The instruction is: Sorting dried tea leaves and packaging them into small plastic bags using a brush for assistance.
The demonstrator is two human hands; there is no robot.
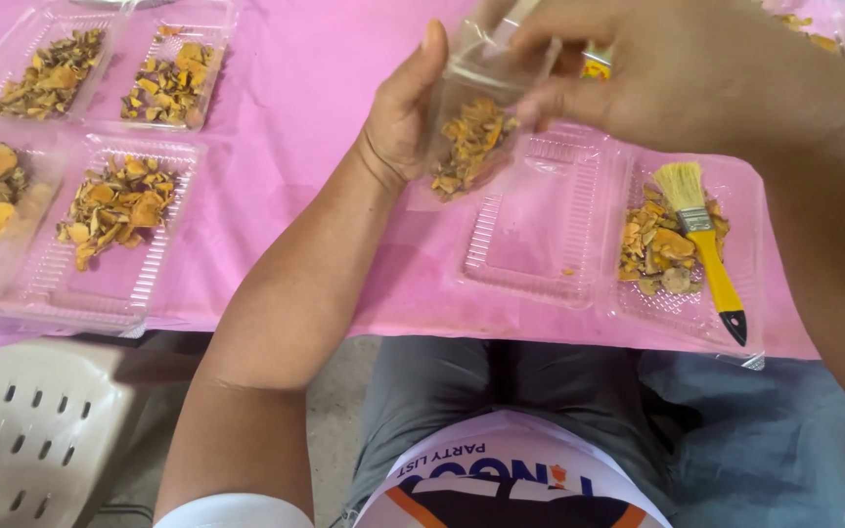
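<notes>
Trays at the left of the frame come first: four clear plastic clamshell trays (119, 230), each loaded with dried orange-yellow root slices (117, 203), rest on the pink-covered tabletop (295, 88). Judged from this, four portions are already laid out.

Centre of frame: the left hand (405, 112) holds a small clear plastic bag (476, 127) from its left edge. The thumb stands upright along the bag's left side; the remaining fingers are hidden behind the bag, so their exact closure cannot be told, but the hand is clamped on the bag. A portion of dried slices sits in the bag's lower half, below and to the right of the thumb.

Upper right of centre: the right hand (677, 68) pinches the bag's top edge, fingers together on the plastic. It also appears to carry a second brush handle, only partly visible.

Below the bag, an open double clear plastic tray (540, 284) lies on the tabletop. Its left compartment is nearly bare, with only a crumb visible. Its right compartment holds a small heap of slices (652, 249) with a yellow-handled, black-tipped paintbrush (701, 240) resting on top.

Judgement: the bagged portion is in hand, not yet sealed or set down; the heap in the right compartment remains unpacked.
</notes>
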